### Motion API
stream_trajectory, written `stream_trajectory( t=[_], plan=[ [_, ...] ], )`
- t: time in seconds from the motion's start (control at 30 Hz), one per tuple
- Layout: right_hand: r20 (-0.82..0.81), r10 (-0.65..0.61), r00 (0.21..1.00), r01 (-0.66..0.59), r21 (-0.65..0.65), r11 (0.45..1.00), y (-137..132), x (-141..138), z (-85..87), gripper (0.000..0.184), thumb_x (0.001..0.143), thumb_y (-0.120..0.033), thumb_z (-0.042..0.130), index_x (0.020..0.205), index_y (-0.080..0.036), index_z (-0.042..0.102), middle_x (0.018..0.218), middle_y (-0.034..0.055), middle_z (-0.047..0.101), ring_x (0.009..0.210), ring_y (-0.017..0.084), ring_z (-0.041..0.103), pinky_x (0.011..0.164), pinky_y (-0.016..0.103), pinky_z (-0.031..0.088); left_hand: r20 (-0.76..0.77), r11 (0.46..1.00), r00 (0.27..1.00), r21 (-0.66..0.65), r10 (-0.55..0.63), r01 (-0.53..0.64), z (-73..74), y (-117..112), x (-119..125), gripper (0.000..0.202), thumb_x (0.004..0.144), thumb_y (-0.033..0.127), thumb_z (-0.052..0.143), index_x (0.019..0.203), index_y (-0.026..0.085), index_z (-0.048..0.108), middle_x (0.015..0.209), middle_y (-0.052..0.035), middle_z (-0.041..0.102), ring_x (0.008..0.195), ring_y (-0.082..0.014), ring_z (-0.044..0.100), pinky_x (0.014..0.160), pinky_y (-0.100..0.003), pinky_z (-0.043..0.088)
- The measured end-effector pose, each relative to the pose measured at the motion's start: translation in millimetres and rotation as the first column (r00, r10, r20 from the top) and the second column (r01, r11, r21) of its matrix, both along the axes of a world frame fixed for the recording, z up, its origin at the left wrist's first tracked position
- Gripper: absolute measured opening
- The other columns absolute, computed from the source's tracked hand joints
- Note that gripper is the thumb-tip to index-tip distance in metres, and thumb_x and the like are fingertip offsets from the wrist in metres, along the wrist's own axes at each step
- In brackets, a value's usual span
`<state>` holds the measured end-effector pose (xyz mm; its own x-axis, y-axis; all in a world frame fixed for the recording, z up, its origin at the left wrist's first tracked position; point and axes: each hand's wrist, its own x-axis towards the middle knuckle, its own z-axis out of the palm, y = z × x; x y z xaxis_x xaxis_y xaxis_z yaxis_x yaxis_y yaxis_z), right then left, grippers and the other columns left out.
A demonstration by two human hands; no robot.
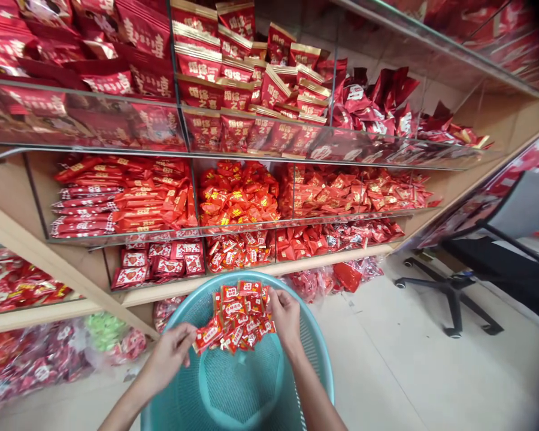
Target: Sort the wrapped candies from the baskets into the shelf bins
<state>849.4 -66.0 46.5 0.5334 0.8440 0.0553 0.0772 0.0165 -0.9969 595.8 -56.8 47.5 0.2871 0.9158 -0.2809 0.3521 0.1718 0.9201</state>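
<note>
A large teal plastic basket [327,365] with meshed sides stands before me on the floor. A heap of small red wrapped candies [242,317] shows inside its rim, towards the far side. My left hand [173,347] is closed, pinching the end of a red candy packet [208,333] at the heap's left edge. On the opposite edge, my right hand [286,316] has its fingers pressed together at a small red wrapper [266,294], which they partly hide. Both forearms reach over the basket.
Glass-fronted shelves ahead hold red snack bags [200,93], long red packets [148,197] and small candies [238,194]. Clear plastic bags of sweets [40,365] lie low at left. A wheeled office chair [498,251] stands on the tiled floor at right.
</note>
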Motion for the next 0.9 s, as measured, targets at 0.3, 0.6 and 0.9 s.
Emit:
stream_trajectory(
  t=[0.3,0.6,0.9],
  plan=[
    [-0.203,-0.178,0.963,0.185,0.013,0.983,-2.1,26.6,1.1,0.035,0.076,-0.049,0.057,0.064,-0.017,0.051,0.048,-0.0056,0.048,0.040,0.007,0.033,0.040,0.021,0.026,-0.172,0.954,0.943,-0.147,-0.286,0.263,-48.5,-32.3,92.8,0.017,0.081,0.025,0.040,0.066,0.020,0.043,0.050,0.0079,0.045,0.037,-0.0091,0.050,0.038,-0.019,0.029],
    [-0.234,-0.182,0.955,0.195,0.031,0.980,-0.5,26.9,1.0,0.037,0.074,-0.051,0.058,0.061,-0.018,0.048,0.048,-0.0058,0.049,0.038,0.007,0.034,0.038,0.021,0.024,-0.583,0.914,0.770,0.110,-0.258,0.390,-32.2,-36.8,132.8,0.030,0.087,0.029,0.036,0.104,0.018,0.057,0.083,-0.0098,0.067,0.079,-0.0213,0.065,0.069,-0.029,0.045],
    [-0.227,-0.163,0.960,0.177,0.044,0.983,0.2,25.7,0.0,0.037,0.075,-0.050,0.056,0.059,-0.017,0.048,0.048,-0.0054,0.047,0.039,0.006,0.032,0.038,0.021,0.023,-0.471,0.750,0.675,0.041,-0.568,0.660,-61.5,-73.3,132.8,0.029,0.081,0.027,0.045,0.105,0.022,0.060,0.121,-0.0080,0.057,0.111,-0.0205,0.053,0.095,-0.030,0.040]
  ],
)
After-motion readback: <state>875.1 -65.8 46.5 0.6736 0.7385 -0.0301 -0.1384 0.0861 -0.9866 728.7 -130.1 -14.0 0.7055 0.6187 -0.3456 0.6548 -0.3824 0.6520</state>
